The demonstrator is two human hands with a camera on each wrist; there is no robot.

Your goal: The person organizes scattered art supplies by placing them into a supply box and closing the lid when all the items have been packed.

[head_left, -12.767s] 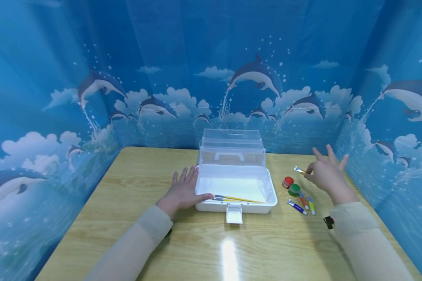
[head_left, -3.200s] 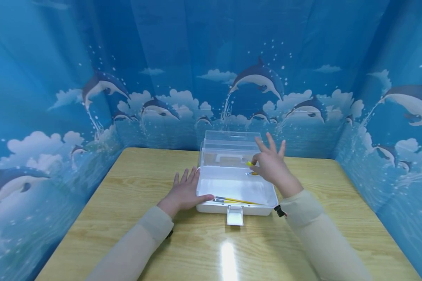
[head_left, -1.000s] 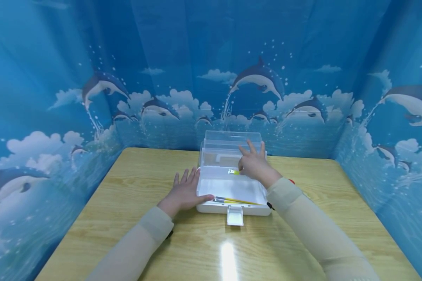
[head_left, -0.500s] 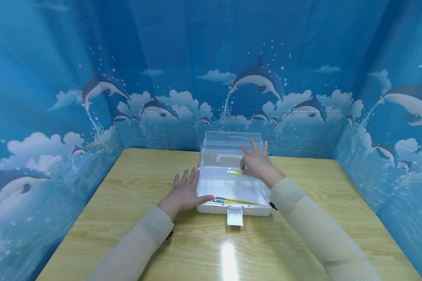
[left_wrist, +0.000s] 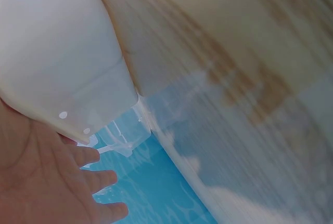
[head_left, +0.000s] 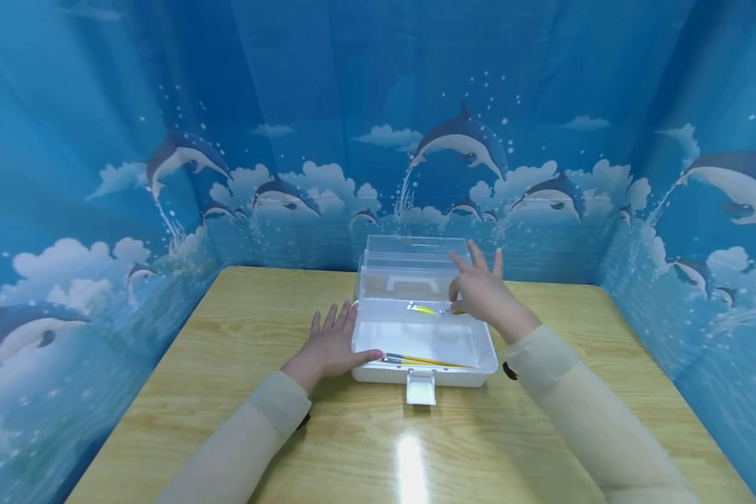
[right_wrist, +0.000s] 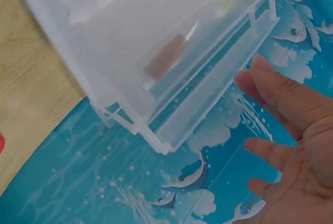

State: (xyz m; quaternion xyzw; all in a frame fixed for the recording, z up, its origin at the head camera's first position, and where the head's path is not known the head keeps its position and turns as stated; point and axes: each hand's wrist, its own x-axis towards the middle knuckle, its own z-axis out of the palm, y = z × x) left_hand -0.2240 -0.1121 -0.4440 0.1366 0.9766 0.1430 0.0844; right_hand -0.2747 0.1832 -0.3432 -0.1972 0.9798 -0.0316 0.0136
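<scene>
A white plastic box (head_left: 466, 377) stands with its clear lid (head_left: 418, 245) raised. My left hand (head_left: 329, 344) rests against its left side with spread fingers, the thumb over the front rim near two yellow paintbrushes (head_left: 431, 362). In the tray at the back lies a yellow paint tube (head_left: 423, 309). Right of it is another tube, orange-brown (right_wrist: 165, 57) in the right wrist view and partly covered by my hand in the head view. My right hand (head_left: 484, 294) hovers over the back right corner. Its thumb and forefinger are close together and hold nothing.
A white latch (head_left: 421, 388) hangs from the box's front. A bit of a red object (right_wrist: 1, 143) shows at the edge of the right wrist view. Behind the wooden table (head_left: 246, 448) hangs a blue dolphin curtain (head_left: 327, 196).
Over the last second my right hand has let go of the yellow tube in the tray and drawn back to the right, uncovering part of the second tube. The left hand has stayed put.
</scene>
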